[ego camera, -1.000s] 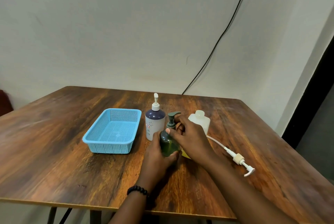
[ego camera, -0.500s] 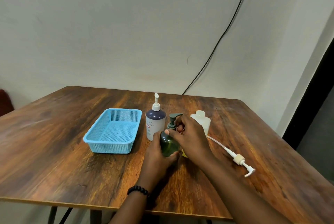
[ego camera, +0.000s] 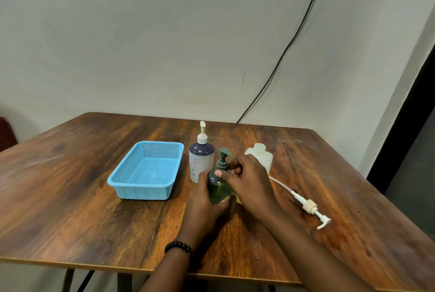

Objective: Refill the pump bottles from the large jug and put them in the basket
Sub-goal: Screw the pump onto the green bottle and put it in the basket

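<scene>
A small dark green pump bottle (ego camera: 217, 189) stands on the table (ego camera: 70, 197) in front of me. My left hand (ego camera: 203, 207) grips its body from the left and below. My right hand (ego camera: 249, 181) pinches the collar of its green pump head (ego camera: 224, 157). Behind it stands a taller white and dark blue pump bottle (ego camera: 201, 160), untouched. A white jug (ego camera: 261, 155) with an open neck stands behind my right hand, partly hidden. The blue basket (ego camera: 150, 171) sits empty to the left.
A loose white pump with a long tube (ego camera: 308, 205) lies on the table to the right of my hands. A black cable (ego camera: 282, 56) runs down the wall behind the table. The table's front edge is close to my forearms.
My right hand's fingers have shifted a little round the green pump collar and the pump spout points more to the left. Both hands and the bottle stay in the same place.
</scene>
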